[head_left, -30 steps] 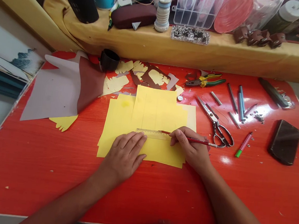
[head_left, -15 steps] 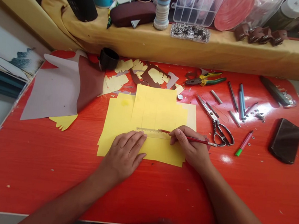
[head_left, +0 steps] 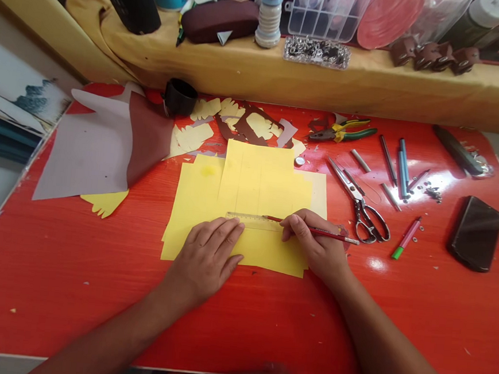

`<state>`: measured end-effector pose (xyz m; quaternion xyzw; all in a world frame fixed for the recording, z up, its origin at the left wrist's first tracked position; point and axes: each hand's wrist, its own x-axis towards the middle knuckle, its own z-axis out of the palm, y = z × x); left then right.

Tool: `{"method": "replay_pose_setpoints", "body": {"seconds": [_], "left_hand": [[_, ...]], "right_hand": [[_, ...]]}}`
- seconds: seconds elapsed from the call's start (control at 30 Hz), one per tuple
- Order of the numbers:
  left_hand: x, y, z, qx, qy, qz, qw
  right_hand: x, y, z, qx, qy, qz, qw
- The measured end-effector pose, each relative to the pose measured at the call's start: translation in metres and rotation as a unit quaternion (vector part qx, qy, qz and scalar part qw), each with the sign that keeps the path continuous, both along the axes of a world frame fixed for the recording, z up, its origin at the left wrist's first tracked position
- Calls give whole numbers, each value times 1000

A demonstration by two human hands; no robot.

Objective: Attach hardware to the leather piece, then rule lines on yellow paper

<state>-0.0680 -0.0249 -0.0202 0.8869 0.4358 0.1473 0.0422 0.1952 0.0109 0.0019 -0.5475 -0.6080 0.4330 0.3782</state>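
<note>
Several sheets of yellow paper (head_left: 197,194) lie overlapped on the red table, with thin pencil lines drawn on the top one. A clear ruler (head_left: 255,220) rests across the top sheet. My left hand (head_left: 210,250) lies flat on the paper, its fingertips on the ruler's left part and its thumb spread apart. Between the fingers of my right hand (head_left: 314,244) is a red pencil (head_left: 332,235), held low and slanted, its tip at the ruler's upper edge. The ruler's right end is hidden by my right hand.
Right of the paper lie scissors (head_left: 358,204), pliers (head_left: 344,132), a pink marker (head_left: 407,237), other pens and a dark phone (head_left: 475,233). Paper scraps (head_left: 258,124) and a black cup (head_left: 181,97) are behind; grey and brown sheets (head_left: 92,146) lie left. A cloth-covered shelf (head_left: 232,73) borders the back.
The view has shifted very slightly. Both hands, the ruler and the pencil keep nearly the same places on the paper.
</note>
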Motion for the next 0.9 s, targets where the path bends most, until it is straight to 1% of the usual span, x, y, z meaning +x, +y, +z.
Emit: {"method": "replay_pose_setpoints", "body": {"seconds": [0.2, 0.53, 0.77, 0.83, 0.9], "left_hand": [[-1, 0, -1, 4, 2, -4, 1000], [0, -1, -2, -6, 2, 5, 1000], [0, 1, -1, 5, 3, -2, 1000], [0, 1, 0, 7, -2, -2, 1000], [0, 1, 0, 5, -5, -1, 1000]], "right_hand": [[3, -1, -4, -12, 24, -16, 1000], [2, 0, 0, -10, 0, -7, 1000], [1, -1, 0, -6, -1, -5, 1000], [2, -2, -2, -6, 8, -13, 1000], [2, -3, -4, -5, 20, -35, 999]]}}
